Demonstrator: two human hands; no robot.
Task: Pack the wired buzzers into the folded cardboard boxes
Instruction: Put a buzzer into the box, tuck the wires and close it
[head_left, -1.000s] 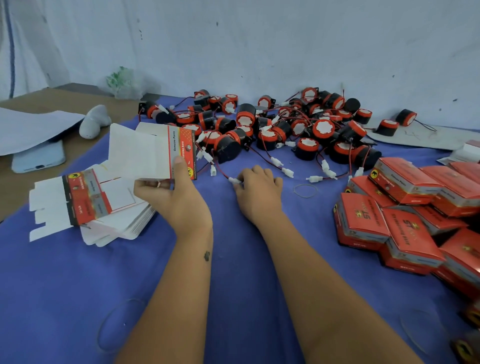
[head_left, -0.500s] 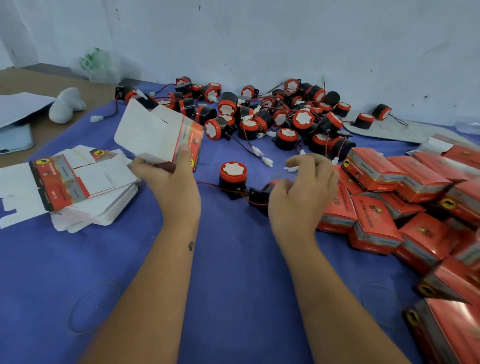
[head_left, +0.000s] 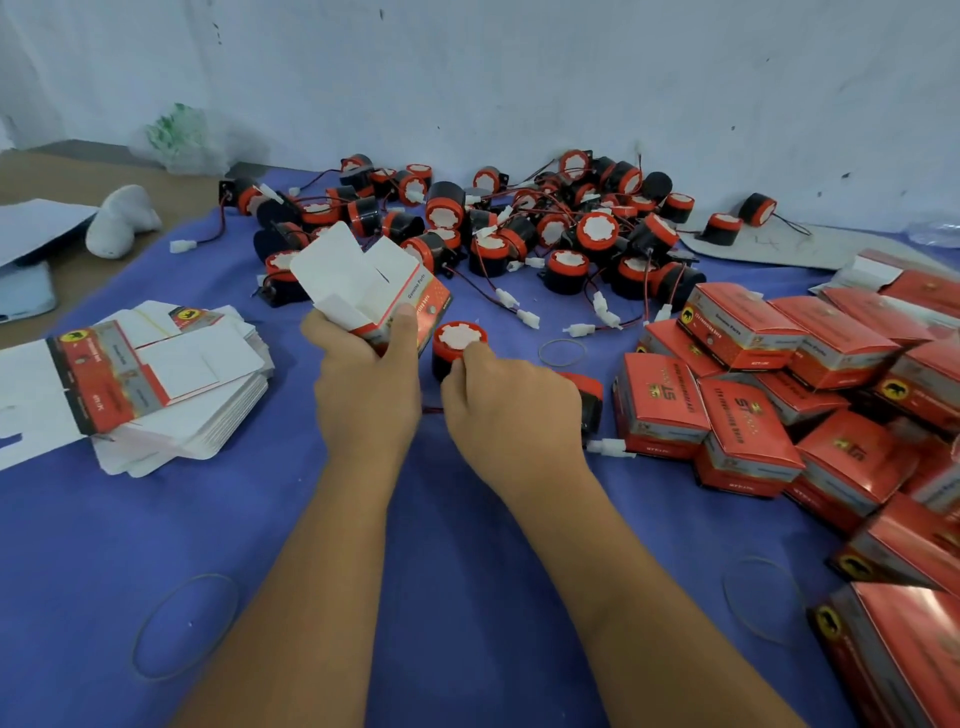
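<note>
The left hand (head_left: 366, 379) holds an opened box (head_left: 371, 283); the right hand (head_left: 511, 410) pinches a buzzer (head_left: 457, 345) on the blue cloth (head_left: 467, 597).

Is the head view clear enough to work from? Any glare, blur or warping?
Head view: even soft light, faint shadows; printing on the packed boxes looks smeared; wide-angle bending stretches the edges; the left hand with its open box and the right hand at a buzzer read clearly.

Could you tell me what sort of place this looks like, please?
Probably a small hand-packing workbench: a heap of loose red-and-black wired buzzers, a stack of flat unfolded cardboard cartons, and closed red boxes piled on blue cloth.
</note>
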